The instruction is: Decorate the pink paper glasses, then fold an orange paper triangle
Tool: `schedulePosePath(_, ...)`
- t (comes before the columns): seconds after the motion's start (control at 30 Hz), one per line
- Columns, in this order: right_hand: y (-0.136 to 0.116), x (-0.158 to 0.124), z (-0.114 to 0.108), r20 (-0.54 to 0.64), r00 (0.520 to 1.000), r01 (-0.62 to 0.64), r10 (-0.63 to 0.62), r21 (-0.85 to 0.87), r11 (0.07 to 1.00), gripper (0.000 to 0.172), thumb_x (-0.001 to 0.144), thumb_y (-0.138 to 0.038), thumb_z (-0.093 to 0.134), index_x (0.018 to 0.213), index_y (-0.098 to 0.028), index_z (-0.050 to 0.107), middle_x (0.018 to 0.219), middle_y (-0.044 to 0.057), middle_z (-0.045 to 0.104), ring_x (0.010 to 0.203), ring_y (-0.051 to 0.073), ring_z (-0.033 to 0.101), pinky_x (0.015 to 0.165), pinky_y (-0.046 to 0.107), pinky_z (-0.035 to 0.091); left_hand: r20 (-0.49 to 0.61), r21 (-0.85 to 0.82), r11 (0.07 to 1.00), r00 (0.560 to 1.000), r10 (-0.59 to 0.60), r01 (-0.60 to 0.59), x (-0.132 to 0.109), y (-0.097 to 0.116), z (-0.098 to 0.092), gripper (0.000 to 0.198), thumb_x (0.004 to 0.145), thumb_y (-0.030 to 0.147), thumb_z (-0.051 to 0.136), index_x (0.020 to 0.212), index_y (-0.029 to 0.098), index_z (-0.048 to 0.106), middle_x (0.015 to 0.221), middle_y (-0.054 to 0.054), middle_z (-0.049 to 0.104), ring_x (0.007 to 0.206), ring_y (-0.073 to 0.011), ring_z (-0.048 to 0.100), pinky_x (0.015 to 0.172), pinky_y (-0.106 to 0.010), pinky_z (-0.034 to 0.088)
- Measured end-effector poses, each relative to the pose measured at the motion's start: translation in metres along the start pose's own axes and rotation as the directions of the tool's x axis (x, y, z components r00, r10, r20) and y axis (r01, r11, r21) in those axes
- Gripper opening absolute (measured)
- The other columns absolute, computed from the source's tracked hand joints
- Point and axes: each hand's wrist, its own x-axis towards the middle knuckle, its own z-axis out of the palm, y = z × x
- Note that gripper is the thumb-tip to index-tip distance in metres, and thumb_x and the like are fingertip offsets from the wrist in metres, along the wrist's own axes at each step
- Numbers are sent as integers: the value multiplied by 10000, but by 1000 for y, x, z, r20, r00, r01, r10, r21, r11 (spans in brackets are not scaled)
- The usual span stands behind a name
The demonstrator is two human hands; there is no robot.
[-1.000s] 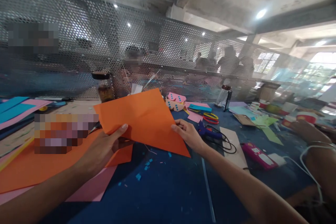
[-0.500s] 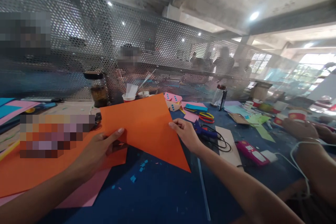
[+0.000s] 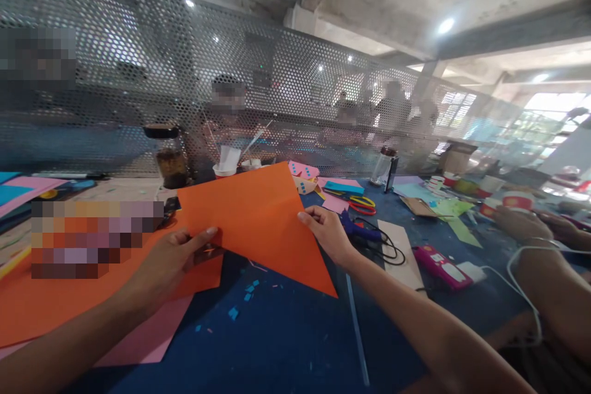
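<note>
Between my two hands an orange sheet of paper (image 3: pixel 253 215) is held up, tilted above the blue table (image 3: pixel 277 345). My left hand (image 3: pixel 184 258) pinches its lower left edge, thumb on the front and fingers behind. On the right edge, my right hand (image 3: pixel 325 231) grips the sheet between thumb and fingertips. Under my left forearm lies a larger orange sheet (image 3: pixel 111 295), with a pink sheet (image 3: pixel 152 332) partly beneath it. Close behind my right hand is a dark blue glue gun (image 3: pixel 362 231) with a black cord.
Red-and-yellow scissors (image 3: pixel 362 204) lie beyond the glue gun. A clear glue stick (image 3: pixel 357 326) and blue paper scraps (image 3: pixel 234 313) are on the table. A pink power bank (image 3: pixel 441 266) with a white cable sits right. Glass bottles (image 3: pixel 170 163) stand by the perforated screen (image 3: pixel 277 86). Another person's hand (image 3: pixel 521 221) holds a paper cup (image 3: pixel 517 200).
The orange sheet's lower right corner has shifted slightly up and right. Both hands keep their hold. The view has moved very slightly.
</note>
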Motion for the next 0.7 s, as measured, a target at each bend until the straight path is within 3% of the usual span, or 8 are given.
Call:
schedulePosePath(0.2,2,0,-1,-25,999,-28,28,13,1000,367,880,-566,711,851,-199,722,777,12,683,724,180,594,675,300,437,-17,34,999,1000,20,-20,-7,7,7,338,806,489,935,993,226,835,1155,-88,869,1059,-273,817,1009,-396,670)
schedulePosePath(0.43,3,1,-4,-44,996,-70,73,52,996,390,854,-595,746,851,-206,722,768,25,696,706,197,609,646,308,452,24,75,996,998,54,-55,-10,14,12,368,783,439,945,1068,231,844,1211,-108,859,1051,-289,818,1006,-428,666)
schedulePosePath(0.7,2,1,-5,-58,996,-64,66,38,997,427,854,-617,740,852,-190,723,746,20,665,669,176,560,627,300,421,41,36,998,998,48,-49,-9,12,9,379,821,421,932,1149,253,841,1304,-90,837,1101,-274,802,1014,-378,656)
